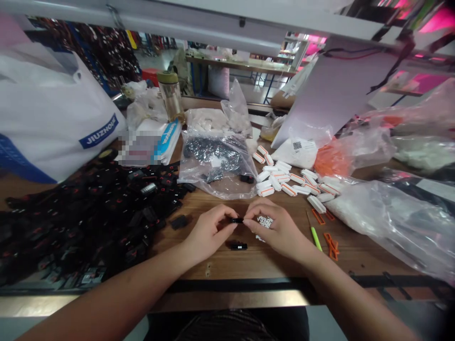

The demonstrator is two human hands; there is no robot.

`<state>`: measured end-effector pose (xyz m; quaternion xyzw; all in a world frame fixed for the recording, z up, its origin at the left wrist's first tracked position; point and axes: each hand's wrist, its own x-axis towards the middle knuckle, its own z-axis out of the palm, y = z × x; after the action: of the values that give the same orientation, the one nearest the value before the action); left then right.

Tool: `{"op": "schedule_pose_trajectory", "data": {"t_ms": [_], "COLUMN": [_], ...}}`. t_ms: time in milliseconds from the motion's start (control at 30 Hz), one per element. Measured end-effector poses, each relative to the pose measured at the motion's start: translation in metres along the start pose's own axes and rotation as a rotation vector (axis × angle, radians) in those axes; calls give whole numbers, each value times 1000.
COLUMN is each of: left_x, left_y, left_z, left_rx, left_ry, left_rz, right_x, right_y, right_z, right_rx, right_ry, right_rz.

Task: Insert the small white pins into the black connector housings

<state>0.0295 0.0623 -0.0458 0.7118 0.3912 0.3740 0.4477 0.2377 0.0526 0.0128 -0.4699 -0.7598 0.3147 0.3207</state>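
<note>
Between my two hands is a small black plastic part (237, 220), pinched at both ends over the table. My left hand (210, 233) grips its left end between thumb and fingers. On its right end are the fingertips of my right hand (276, 226), closed in a pinch. Just below lies a similar black part (239, 246) with two white dots. Tiny white pieces (265, 221) form a small pile, partly hidden behind my right hand. A black block (178, 221) rests left of my left hand.
A large heap of black parts (117, 208) covers the left. White pieces with orange stripes (280, 177) lie right of a clear bag of black parts (216, 156). A green-handled tool (315, 238) and orange frames (332, 246) are at right, beside plastic bags (373, 208). A bottle (170, 94) stands behind.
</note>
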Motion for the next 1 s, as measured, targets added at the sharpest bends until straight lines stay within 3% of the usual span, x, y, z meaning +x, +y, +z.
{"op": "schedule_pose_trajectory", "data": {"t_ms": [167,500,1000], "left_x": [0,-1,0], "left_y": [-1,1,3], "left_z": [1,1,1], "left_rx": [-6,5,41], "left_ry": [26,14,31], "left_rz": [3,-3,1], "right_x": [3,1,0], "right_y": [5,8,10], "right_z": [16,17,18], "right_rx": [-7,-16,-68], "right_ry": [12,50,68], "right_rz": [-43,-10,-87]}}
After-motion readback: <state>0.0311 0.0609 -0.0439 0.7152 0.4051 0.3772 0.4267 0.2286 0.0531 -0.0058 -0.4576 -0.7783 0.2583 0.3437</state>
